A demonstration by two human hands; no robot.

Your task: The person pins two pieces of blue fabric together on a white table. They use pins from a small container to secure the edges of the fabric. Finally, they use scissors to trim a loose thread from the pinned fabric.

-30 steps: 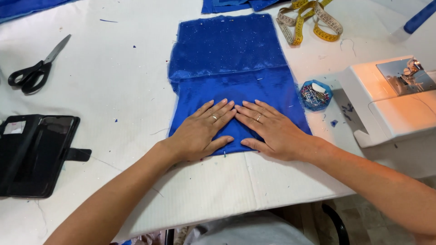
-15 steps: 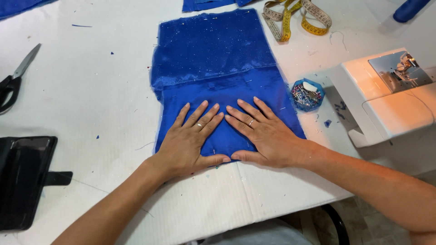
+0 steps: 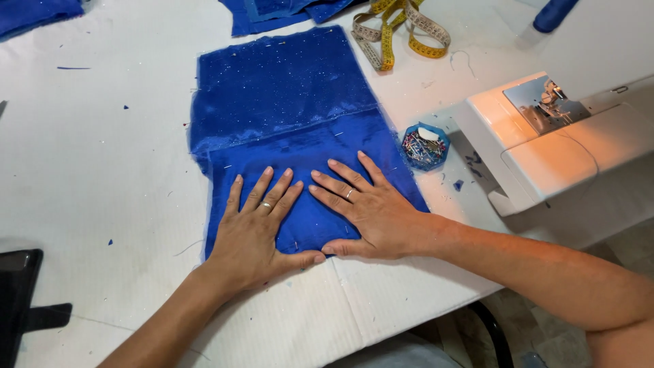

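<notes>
- Blue satin-like fabric (image 3: pixel 286 129), folded so a shinier upper panel overlapped a plainer lower one, lay flat on the white table (image 3: pixel 95 170), reaching from near the table's far edge down toward its near edge, about midway across it.
- The left hand (image 3: pixel 253 235) was spread fully open, palm down, pressed flat on the lower part of the fabric; it gripped nothing, and its thumb pointed toward the other hand along the cloth's near hem. A ring showed on 1 finger.
- The right hand (image 3: pixel 371 211) was likewise fully open and flat on the fabric just beside the left, fingers fanned toward the far edge, holding nothing; its thumb tip nearly met the left thumb. It too wore a ring.
- A small blue pin box (image 3: pixel 424 145), filled with pins, sat just off the fabric's right edge.
- A white sewing machine (image 3: pixel 552 150) stood at the table's right edge, close beside the pin box.
- A yellow tape measure (image 3: pixel 398 31) lay coiled loosely near the far edge, beyond the fabric's far right corner.
- More blue cloth pieces (image 3: pixel 279 10) lay at the far edge, and another blue scrap (image 3: pixel 37 12) at the far left corner.
- A black case (image 3: pixel 17 300) sat at the near left corner, partly cut off by the frame.
</notes>
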